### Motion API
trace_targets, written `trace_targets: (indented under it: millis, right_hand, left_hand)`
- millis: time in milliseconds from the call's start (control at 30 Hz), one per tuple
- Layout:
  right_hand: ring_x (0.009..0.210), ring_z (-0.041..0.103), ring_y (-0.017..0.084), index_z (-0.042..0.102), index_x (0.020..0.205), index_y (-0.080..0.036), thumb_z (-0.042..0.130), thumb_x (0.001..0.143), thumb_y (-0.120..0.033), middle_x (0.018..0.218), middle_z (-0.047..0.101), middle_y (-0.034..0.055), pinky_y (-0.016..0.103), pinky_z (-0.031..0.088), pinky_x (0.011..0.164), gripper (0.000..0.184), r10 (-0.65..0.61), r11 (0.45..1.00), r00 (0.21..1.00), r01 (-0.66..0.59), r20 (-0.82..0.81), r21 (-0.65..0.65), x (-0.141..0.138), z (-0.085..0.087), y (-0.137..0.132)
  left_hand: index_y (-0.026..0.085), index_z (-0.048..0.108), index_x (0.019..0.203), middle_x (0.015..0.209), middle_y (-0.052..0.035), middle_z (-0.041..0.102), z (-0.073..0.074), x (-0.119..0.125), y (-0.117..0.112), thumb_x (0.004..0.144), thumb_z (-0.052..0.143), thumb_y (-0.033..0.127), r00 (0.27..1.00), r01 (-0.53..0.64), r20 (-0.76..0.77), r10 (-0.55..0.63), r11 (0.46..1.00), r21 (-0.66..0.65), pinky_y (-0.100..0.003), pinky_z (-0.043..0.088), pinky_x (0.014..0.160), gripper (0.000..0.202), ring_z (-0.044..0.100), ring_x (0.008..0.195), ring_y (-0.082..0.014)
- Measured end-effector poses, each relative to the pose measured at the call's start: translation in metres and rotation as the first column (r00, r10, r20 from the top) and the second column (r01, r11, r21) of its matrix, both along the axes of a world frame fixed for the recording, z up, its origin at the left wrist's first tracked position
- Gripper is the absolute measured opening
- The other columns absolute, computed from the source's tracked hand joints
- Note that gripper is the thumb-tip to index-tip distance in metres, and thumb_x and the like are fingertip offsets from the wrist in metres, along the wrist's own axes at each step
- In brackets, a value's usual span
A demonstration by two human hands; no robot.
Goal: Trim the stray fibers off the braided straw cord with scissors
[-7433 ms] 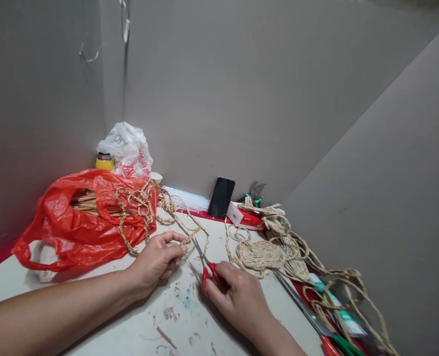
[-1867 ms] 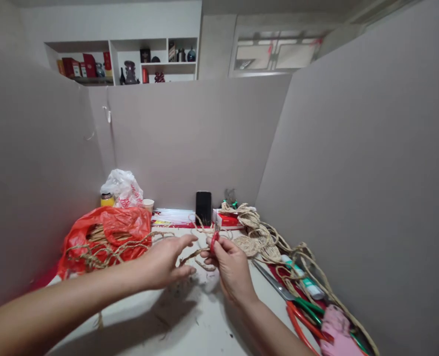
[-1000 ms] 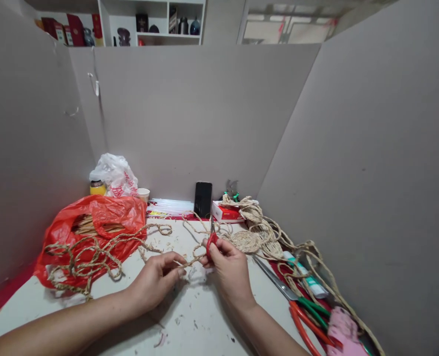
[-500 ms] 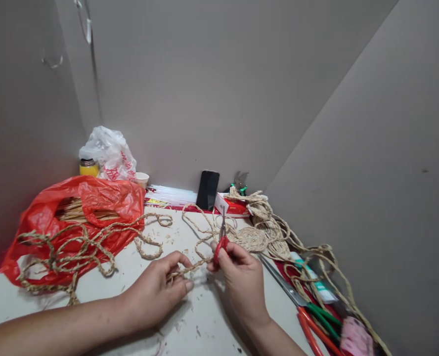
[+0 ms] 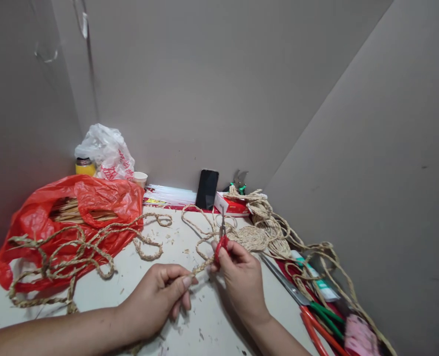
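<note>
Between thumb and fingers, my left hand (image 5: 162,294) pinches a braided straw rope (image 5: 203,267) above the white table. That rope runs up and right to my right hand (image 5: 241,282), whose fingers are closed around small red-handled scissors (image 5: 222,243). The scissors' blades point away from me, toward the back of the table. Beyond my right hand, the braid loops over the tabletop and leads toward a flat coil of woven straw cord (image 5: 251,238). Whether the right fingers also grip the braid is hard to see.
At left, a red plastic bag (image 5: 30,217) holds straw, with loose braid (image 5: 88,247) draped over it. A phone (image 5: 206,189) leans on the back wall beside a red and white box (image 5: 234,204). Large shears (image 5: 312,316) and a pink bundle (image 5: 360,336) lie at right.
My left hand has closed its fingers further along the braid, thumb now pressed on it nearer the right hand. My right hand and the scissors stay almost in place.
</note>
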State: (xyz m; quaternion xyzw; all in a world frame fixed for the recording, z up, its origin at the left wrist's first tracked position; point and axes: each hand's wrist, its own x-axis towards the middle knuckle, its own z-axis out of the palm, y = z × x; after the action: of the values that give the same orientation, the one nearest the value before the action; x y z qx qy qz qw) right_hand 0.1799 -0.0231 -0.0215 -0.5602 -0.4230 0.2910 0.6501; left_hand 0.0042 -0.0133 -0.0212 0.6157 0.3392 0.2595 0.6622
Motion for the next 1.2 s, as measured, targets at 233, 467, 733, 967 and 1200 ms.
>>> trace_targets:
  millis: [233, 467, 733, 967, 1200]
  right_hand:
    - [0.043, 0.044, 0.010, 0.054, 0.063, -0.019, 0.064, 0.075, -0.047, 0.048, 0.048, -0.0044, 0.022, 0.036, 0.043, 0.033, 0.057, 0.995, 0.998, -0.055, 0.019, -0.085, 0.003, -0.006, 0.003]
    - [0.041, 0.040, 0.010, 0.051, 0.063, -0.020, 0.060, 0.078, -0.050, 0.047, 0.045, -0.0048, 0.022, 0.032, 0.040, 0.035, 0.137, 0.980, 0.984, -0.118, 0.114, -0.161, 0.011, 0.002, 0.004]
    - [0.056, 0.045, 0.013, 0.050, 0.063, -0.020, 0.051, 0.080, -0.031, 0.060, 0.050, -0.0011, 0.025, 0.034, 0.054, 0.020, 0.289, 0.957, 0.631, -0.222, 0.720, -0.189, 0.024, 0.019, -0.004]
    - [0.055, 0.045, 0.012, 0.048, 0.060, -0.020, 0.051, 0.075, -0.025, 0.060, 0.054, -0.0010, 0.025, 0.026, 0.054, 0.017, 0.442, 0.895, 0.254, -0.186, 0.860, -0.405, 0.021, 0.032, -0.012]
    - [0.051, 0.038, 0.011, 0.052, 0.061, -0.019, 0.055, 0.073, -0.029, 0.060, 0.056, 0.0001, 0.027, 0.021, 0.053, 0.017, 0.446, 0.894, 0.131, -0.103, 0.885, -0.436, 0.019, 0.027, -0.013]
  left_hand:
    - [0.010, 0.065, 0.086, 0.057, -0.0027, 0.063, 0.004, 0.000, 0.005, 0.080, 0.058, 0.046, 0.996, -0.024, 0.086, 0.035, 0.993, -0.116, -0.017, 0.025, 0.038, 0.038, 0.037, 0.034, -0.0037]
    - [0.011, 0.064, 0.086, 0.064, -0.0044, 0.068, 0.001, 0.001, 0.016, 0.075, 0.065, 0.044, 0.972, -0.177, 0.110, 0.207, 0.956, -0.234, -0.016, 0.026, 0.037, 0.035, 0.040, 0.034, -0.0025]
    - [0.011, 0.063, 0.079, 0.069, -0.0033, 0.068, 0.002, -0.003, 0.029, 0.071, 0.070, 0.039, 0.928, -0.281, 0.162, 0.335, 0.916, -0.288, -0.016, 0.029, 0.036, 0.030, 0.043, 0.037, -0.0029]
    - [0.010, 0.062, 0.078, 0.068, -0.0039, 0.068, 0.002, -0.004, 0.032, 0.072, 0.067, 0.033, 0.927, -0.264, 0.171, 0.333, 0.905, -0.333, -0.016, 0.031, 0.035, 0.024, 0.044, 0.036, -0.0036]
    - [0.011, 0.060, 0.081, 0.070, -0.0053, 0.070, 0.001, -0.004, 0.033, 0.072, 0.067, 0.031, 0.933, -0.207, 0.198, 0.302, 0.897, -0.391, -0.017, 0.035, 0.037, 0.023, 0.046, 0.036, -0.0043]
